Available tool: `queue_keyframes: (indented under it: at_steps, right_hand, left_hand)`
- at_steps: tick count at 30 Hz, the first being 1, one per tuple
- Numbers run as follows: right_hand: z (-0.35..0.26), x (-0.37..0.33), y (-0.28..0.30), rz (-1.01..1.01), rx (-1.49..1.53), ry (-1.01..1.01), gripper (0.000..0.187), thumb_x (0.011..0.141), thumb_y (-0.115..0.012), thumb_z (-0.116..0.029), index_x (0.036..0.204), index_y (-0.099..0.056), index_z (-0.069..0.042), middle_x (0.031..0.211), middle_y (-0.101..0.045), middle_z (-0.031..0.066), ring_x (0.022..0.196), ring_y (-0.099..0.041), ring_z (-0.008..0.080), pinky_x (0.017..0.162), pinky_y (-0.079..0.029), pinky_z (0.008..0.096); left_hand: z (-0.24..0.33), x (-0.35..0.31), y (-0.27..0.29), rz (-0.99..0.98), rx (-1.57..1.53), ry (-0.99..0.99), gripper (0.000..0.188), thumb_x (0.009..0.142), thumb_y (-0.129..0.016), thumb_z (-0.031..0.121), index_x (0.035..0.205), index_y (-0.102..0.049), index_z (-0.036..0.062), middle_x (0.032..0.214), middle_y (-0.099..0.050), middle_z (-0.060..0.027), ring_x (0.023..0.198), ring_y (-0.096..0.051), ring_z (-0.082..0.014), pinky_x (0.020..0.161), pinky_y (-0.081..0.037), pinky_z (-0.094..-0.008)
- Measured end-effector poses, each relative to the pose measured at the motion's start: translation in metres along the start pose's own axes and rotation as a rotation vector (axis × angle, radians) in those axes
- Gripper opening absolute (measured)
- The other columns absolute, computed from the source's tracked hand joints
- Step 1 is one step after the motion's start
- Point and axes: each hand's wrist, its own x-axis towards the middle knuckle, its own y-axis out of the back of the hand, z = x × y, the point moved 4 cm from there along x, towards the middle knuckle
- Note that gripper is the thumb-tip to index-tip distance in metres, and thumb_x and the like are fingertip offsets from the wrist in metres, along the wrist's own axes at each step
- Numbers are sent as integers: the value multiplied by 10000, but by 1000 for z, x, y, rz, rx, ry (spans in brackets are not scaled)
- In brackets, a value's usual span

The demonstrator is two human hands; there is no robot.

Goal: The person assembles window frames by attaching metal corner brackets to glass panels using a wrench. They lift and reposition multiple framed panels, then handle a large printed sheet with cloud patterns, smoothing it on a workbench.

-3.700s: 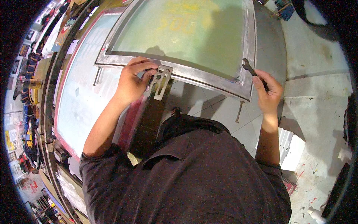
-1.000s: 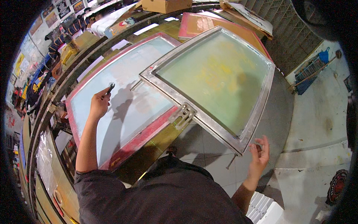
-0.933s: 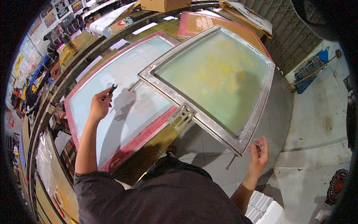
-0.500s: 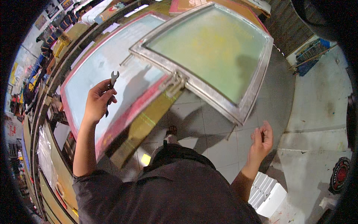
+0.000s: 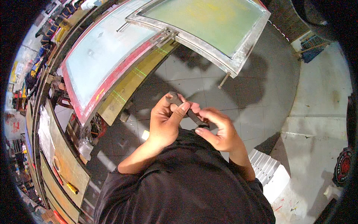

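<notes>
Left hand (image 5: 164,121) is closed firmly on 1 open-end wrench (image 5: 194,116), its thumb laid along the shank near the upper head. Right hand (image 5: 222,130) is partly open about the lower end, thumb below and fingers above; cannot tell whether it grips or merely touches. Wrench sits tilted just beyond the black shirt (image 5: 186,179), well apart from the frames.

Counts: 2 hands, 1 wrench, 2 silkscreen frames: 1 bare metal frame (image 5: 238,62) with greenish mesh, 1 red-edged frame (image 5: 123,69) with pale blue mesh. 1 slotted bracket (image 5: 164,36) at the metal frame's near edge; 2 bolts, left bolt (image 5: 122,27) and right bolt (image 5: 223,80). Lower left: 1 tape roll (image 5: 56,163), 1 yellow-handled tool (image 5: 72,188).

Obscured: metal frame's far side cut off by the upper rim; bracket slots hard to make out; wrench's lower end partly covered by fingers. White ribbed stack (image 5: 270,171) partly hidden behind the right forearm, layers not countable. Clutter along the left rim too small to count.
</notes>
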Motion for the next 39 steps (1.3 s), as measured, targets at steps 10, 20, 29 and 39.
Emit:
queue_keyframes:
  at_steps: [10,20,29,39]
  right_hand:
    - [6,18,-23,-3,271,-325,226,843,-512,-86,1045,-505,15,742,-526,20,631,-489,71,556,-411,211]
    - [26,105,20,460,-373,-185,366,754,-614,-87,1099,-508,-31,899,-560,60,746,-527,121,660,-428,236]
    - [63,135,24,493,-1273,-353,470,713,-644,-292,1130,-495,-135,1185,-418,140,1073,-413,336,895,-277,508]
    - [69,137,23,499,-1283,-384,412,726,-620,-288,1111,-538,-168,1059,-499,62,1000,-460,244,889,-270,435]
  left_hand:
    - [-2,13,8,-147,116,104,165,889,-467,127,960,-546,1,939,-606,-73,828,-542,-104,734,-437,-251]
    - [116,189,132,-202,1116,-140,178,854,-537,169,971,-556,36,600,-425,62,523,-335,-34,490,-299,-189]
    - [80,270,144,-638,1078,-126,233,763,-640,105,978,-612,19,862,-639,-118,750,-562,-115,703,-435,-251]
    - [70,279,137,-712,1127,-350,240,729,-654,96,965,-624,65,865,-630,-142,752,-622,-230,678,-462,-283]
